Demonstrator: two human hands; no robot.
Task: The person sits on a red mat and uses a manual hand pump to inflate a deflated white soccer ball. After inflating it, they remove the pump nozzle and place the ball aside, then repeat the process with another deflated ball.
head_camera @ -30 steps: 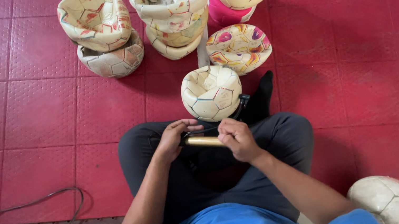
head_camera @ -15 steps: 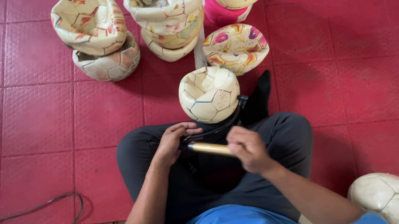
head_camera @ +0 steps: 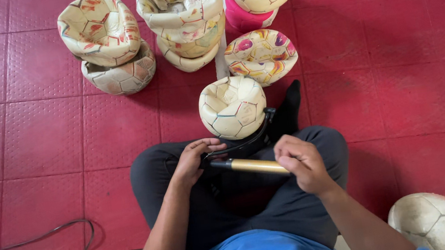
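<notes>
Hand pump (head_camera: 253,166), gold barrel: right hand (head_camera: 302,163) fingers closed on one end, left hand (head_camera: 192,160) fingers closed on its black end, over the lap. Deflated ball (head_camera: 233,106) just ahead, collapsed; inflation judged barely begun. Round ball (head_camera: 435,222) on red floor mat (head_camera: 29,143), beside the right arm

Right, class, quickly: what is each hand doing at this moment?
Left hand: closed around the black end of the hand pump.
Right hand: closed around the pump's gold barrel.
</notes>
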